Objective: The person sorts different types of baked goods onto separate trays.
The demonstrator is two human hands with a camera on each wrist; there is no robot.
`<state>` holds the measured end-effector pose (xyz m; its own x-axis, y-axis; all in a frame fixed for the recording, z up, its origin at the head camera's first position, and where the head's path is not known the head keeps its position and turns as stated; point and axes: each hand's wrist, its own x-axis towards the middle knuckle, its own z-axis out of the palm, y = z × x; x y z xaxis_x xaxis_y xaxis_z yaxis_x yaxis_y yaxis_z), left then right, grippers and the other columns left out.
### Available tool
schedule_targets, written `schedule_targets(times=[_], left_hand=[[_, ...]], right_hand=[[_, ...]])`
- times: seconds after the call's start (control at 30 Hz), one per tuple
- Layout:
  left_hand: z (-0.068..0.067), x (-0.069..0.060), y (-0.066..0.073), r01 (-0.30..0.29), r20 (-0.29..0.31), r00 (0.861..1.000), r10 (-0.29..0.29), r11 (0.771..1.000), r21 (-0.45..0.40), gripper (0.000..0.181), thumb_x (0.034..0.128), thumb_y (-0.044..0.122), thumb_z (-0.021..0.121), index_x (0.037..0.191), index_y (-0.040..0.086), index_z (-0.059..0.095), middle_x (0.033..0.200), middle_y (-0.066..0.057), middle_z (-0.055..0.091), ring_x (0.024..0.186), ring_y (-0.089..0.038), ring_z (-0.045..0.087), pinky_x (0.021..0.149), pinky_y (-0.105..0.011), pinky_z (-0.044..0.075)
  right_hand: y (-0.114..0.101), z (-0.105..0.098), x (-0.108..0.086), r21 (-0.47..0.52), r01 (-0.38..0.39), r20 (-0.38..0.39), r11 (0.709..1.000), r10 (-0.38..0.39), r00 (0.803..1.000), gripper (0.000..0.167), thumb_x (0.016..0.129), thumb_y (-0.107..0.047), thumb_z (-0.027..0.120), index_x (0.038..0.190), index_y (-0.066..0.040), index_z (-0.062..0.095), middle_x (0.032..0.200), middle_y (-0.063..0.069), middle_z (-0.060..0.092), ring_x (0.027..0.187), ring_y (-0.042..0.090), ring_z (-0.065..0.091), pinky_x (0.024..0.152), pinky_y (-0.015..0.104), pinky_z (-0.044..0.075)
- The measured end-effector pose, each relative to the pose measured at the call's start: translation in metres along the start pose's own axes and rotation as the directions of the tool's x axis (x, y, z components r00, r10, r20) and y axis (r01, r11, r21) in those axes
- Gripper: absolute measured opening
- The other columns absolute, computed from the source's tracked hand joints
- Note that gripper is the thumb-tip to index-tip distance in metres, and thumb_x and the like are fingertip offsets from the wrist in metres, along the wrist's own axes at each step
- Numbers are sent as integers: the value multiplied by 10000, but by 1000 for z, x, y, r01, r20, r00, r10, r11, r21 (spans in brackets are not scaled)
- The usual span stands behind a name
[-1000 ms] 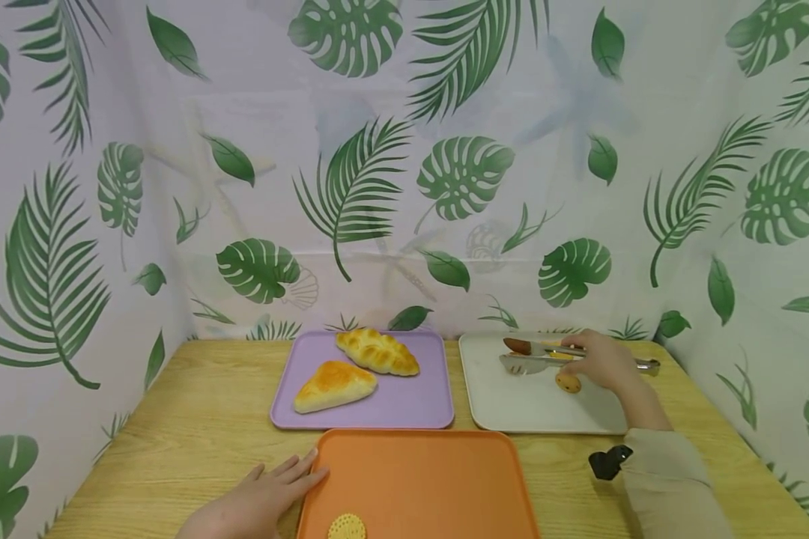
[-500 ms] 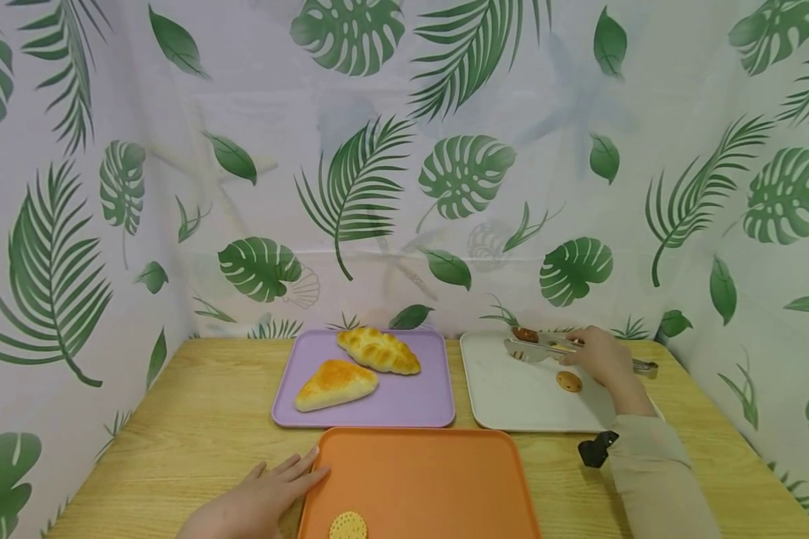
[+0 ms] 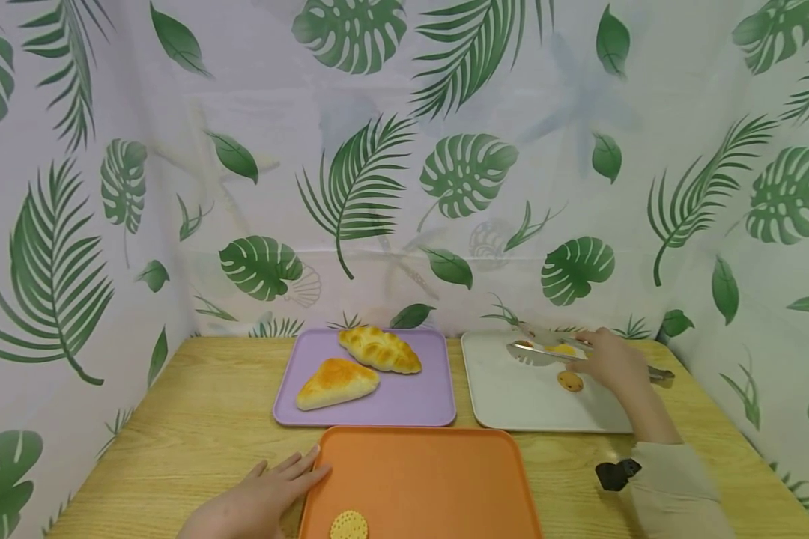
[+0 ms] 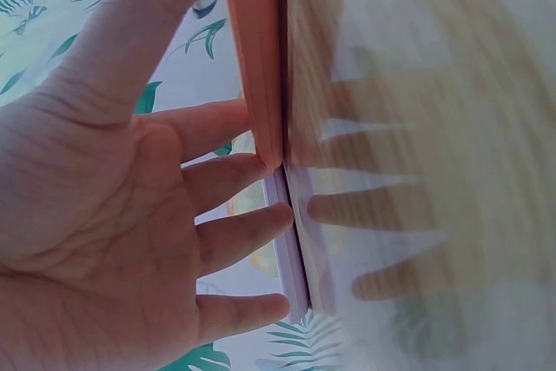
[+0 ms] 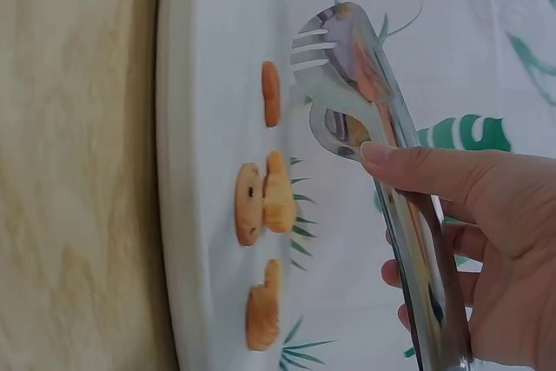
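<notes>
My right hand [image 3: 613, 367] grips a pair of metal tongs [image 3: 534, 354] over the back of the white tray [image 3: 512, 408]. In the right wrist view the ends of the tongs [image 5: 334, 89] stand apart, with no food between them. Below them on the tray lie a small brown piece [image 5: 271, 95], a round spotted cookie [image 5: 248, 204], a yellow piece [image 5: 279, 193] and another baked piece [image 5: 263, 308]. My left hand [image 3: 252, 498] touches the left edge of the orange tray [image 3: 431, 479] with straight fingers, as the left wrist view confirms. A round yellow cracker [image 3: 348, 526] lies on that tray.
Behind the orange tray, a purple tray [image 3: 411, 400] carries a triangular bun [image 3: 337, 385] and a braided bread [image 3: 380, 349]. A leaf-patterned cloth [image 3: 377, 187] encloses the wooden table [image 3: 195, 404] at the back and sides. A black device [image 3: 618, 474] sits by the right sleeve.
My right hand shifts left a little, then back to the right, with the tongs. Their arms stand wider apart than half a second ago. The left hand stays at the orange tray.
</notes>
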<state>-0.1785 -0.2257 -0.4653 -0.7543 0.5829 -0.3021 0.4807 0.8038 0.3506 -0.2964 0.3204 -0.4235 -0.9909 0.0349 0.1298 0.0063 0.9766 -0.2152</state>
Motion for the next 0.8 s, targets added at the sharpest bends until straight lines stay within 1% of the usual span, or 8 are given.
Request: schedule_targets(times=[0.27, 0.37, 0.47, 0.5, 0.63, 0.7, 0.73, 0.8], left_hand=[[-1, 0, 3, -3, 6, 1000, 2, 1000, 16, 994, 721, 593, 749, 1524, 166, 349, 1613, -110, 265, 1454, -398, 294, 1073, -720, 262], [-1, 0, 4, -8, 7, 1000, 8, 1000, 13, 990, 729, 580, 753, 1525, 157, 345, 1613, -117, 261, 1454, -405, 289, 1072, -724, 256], [0, 1, 2, -9, 6, 1000, 9, 1000, 7, 1000, 722, 593, 752, 1526, 162, 343, 1615, -114, 256, 1457, -401, 284, 1076, -725, 249], [5, 4, -5, -20, -3, 1000, 20, 1000, 10, 1009, 714, 640, 728, 1533, 202, 332, 1621, -96, 248, 1458, -398, 283, 1069, -731, 249], [7, 4, -7, -25, -2, 1000, 25, 1000, 10, 1026, 706, 660, 720, 1537, 211, 321, 1624, -92, 240, 1460, -398, 279, 1067, -734, 247], [9, 5, -10, -27, -3, 1000, 27, 1000, 4, 1037, 699, 688, 705, 1541, 232, 309, 1626, -89, 236, 1463, -396, 276, 1062, -741, 242], [6, 3, -6, -21, 5, 1000, 21, 1000, 8, 1038, 705, 673, 712, 1541, 206, 311, 1621, -113, 240, 1459, -407, 276, 1050, -748, 248], [9, 6, -11, -31, 4, 1000, 31, 999, 17, 1054, 694, 717, 685, 1546, 233, 296, 1623, -116, 234, 1457, -411, 278, 1025, -764, 257]], right_hand=[[-8, -12, -45, -61, 92, -103, 994, -98, 990, 697, 776, -435, 780, 1305, -24, 589, 1270, 311, 554, 1041, 500, 581, 664, 552, 517], [-13, -14, -60, -33, 141, -133, 989, -144, 981, 686, 758, -393, 803, 1303, -29, 601, 1208, 278, 600, 1010, 467, 596, 656, 538, 511], [-18, -15, -74, 12, 177, -132, 984, -174, 976, 683, 755, -391, 806, 1303, -35, 608, 1222, 273, 604, 1005, 469, 605, 667, 538, 510], [-19, -15, -77, 25, 184, -124, 983, -179, 976, 688, 755, -406, 803, 1304, -40, 608, 1246, 278, 597, 1028, 485, 598, 692, 551, 512], [-26, -14, -85, 33, 206, -105, 978, -202, 974, 677, 752, -436, 797, 1290, -65, 622, 1303, 270, 576, 1097, 503, 578, 771, 597, 502], [-30, -12, -86, 25, 217, -114, 976, -213, 970, 648, 749, -412, 805, 1276, -76, 634, 1286, 250, 596, 1107, 489, 580, 795, 611, 495], [-33, -12, -87, 18, 227, -123, 974, -223, 967, 630, 744, -391, 814, 1263, -78, 642, 1260, 233, 614, 1086, 469, 596, 782, 607, 498], [-40, -12, -89, 5, 244, -134, 970, -242, 961, 604, 739, -360, 822, 1247, -83, 651, 1209, 196, 642, 1057, 433, 614, 767, 614, 493]])
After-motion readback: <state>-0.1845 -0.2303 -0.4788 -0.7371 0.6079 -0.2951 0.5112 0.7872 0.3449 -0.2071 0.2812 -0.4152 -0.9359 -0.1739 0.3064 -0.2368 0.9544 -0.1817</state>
